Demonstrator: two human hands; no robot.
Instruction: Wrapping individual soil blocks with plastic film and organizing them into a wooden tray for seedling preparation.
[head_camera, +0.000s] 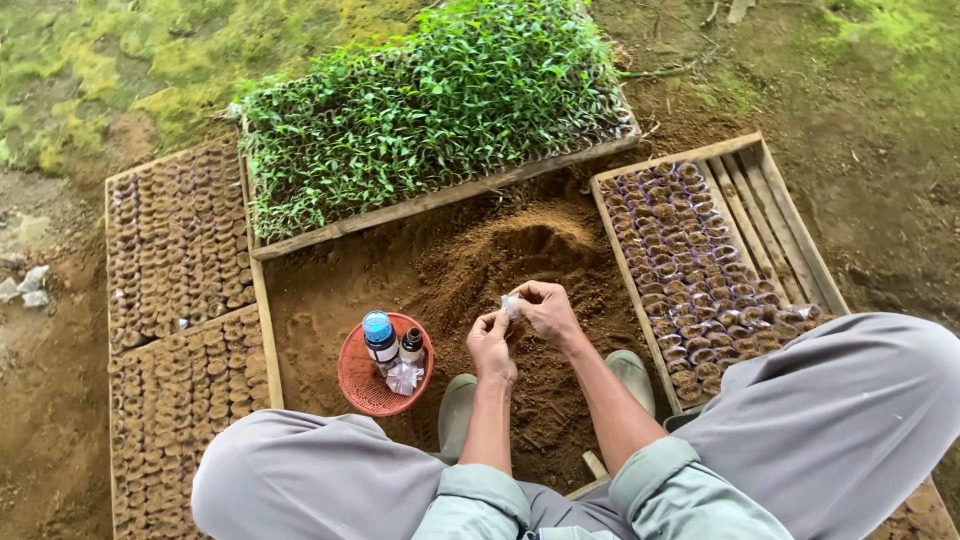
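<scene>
Pinching a small clear plastic bag (511, 303) between the fingers of both hands, the left hand (491, 342) and right hand (547, 309) meet above a mound of brown soil (500, 250), each closed on an edge of the bag. Just left of the left hand sits a red mesh basket (357, 385) holding a blue-capped bottle (379, 337), with a tray of green seedlings (430, 105) beyond the soil and wooden trays of filled pots (690, 260) at either side.
</scene>
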